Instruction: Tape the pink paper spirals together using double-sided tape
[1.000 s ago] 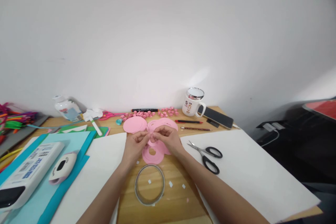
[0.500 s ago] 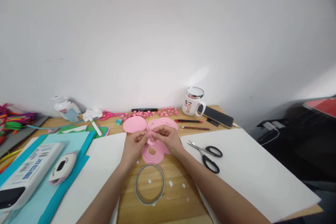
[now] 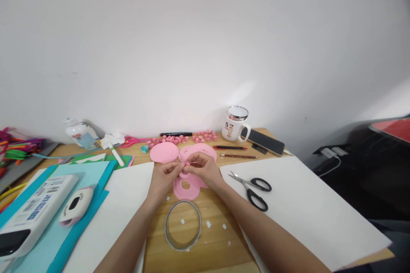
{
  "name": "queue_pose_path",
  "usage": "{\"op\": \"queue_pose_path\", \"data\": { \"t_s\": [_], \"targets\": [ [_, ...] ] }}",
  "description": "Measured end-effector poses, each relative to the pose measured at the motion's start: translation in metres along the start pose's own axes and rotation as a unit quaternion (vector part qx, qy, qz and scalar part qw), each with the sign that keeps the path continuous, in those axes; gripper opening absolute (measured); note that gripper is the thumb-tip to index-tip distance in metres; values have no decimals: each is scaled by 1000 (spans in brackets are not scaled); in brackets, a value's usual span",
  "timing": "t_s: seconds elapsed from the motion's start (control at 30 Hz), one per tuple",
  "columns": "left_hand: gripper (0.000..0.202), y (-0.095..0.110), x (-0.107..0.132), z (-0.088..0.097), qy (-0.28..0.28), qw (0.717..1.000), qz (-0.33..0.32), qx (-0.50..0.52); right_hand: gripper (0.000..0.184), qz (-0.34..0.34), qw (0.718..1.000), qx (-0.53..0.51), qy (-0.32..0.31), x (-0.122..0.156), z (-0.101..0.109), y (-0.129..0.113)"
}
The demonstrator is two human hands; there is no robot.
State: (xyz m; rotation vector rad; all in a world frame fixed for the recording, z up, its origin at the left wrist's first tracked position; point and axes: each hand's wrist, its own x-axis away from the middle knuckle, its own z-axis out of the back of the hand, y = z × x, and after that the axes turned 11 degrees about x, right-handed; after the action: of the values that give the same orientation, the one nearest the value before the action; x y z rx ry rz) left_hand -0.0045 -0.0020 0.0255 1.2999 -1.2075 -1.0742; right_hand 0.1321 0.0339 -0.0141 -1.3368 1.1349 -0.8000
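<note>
My left hand (image 3: 163,178) and my right hand (image 3: 206,171) meet over the middle of the table. Between their fingertips they pinch a small curled pink paper strip (image 3: 186,164), partly hidden by the fingers. Right below lies a pink paper ring (image 3: 185,189). More cut pink paper (image 3: 201,151) lies just behind my right hand, and a pink paper disc (image 3: 164,152) sits behind my left. Several small rolled pink paper roses (image 3: 174,139) are heaped farther back. A roll of tape (image 3: 166,230) rests on the wood between my forearms.
Scissors with black handles (image 3: 256,196) lie on white paper (image 3: 304,213) at right. A mug (image 3: 231,126), a phone (image 3: 262,141), a pencil (image 3: 240,156) and a pen (image 3: 230,147) are behind. Teal sheets (image 3: 92,175) carry a white box (image 3: 41,204) and a white-and-pink device (image 3: 77,205).
The fingers of both hands have shifted slightly, and the pink strip between them looks more bunched up. Everything else on the table stays in place.
</note>
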Motion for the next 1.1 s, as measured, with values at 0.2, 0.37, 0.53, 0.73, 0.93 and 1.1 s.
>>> {"op": "queue_pose_path", "data": {
  "t_s": [0.2, 0.37, 0.53, 0.73, 0.93, 1.1],
  "targets": [
    [19, -1, -1, 2, 10, 999, 32, 20, 27, 2, 1000, 19, -8, 1, 0, -2],
    [20, -5, -2, 3, 5, 994, 67, 83, 28, 2, 999, 40, -9, 2, -1, -4],
    [22, -7, -2, 3, 2, 985, 104, 136, 29, 4, 997, 73, -10, 3, -2, -5],
    [24, -5, -2, 3, 27, 986, 102, 132, 31, 10, 995, 94, -18, 2, -1, -2],
    [21, -5, -6, 7, 81, 986, 32, 144, 41, -32, 998, 31, -37, 1, -4, 3],
    [24, -5, -6, 8, 102, 990, 6, 94, 40, -44, 997, 1, -57, 0, -3, 6]
  ]
}}
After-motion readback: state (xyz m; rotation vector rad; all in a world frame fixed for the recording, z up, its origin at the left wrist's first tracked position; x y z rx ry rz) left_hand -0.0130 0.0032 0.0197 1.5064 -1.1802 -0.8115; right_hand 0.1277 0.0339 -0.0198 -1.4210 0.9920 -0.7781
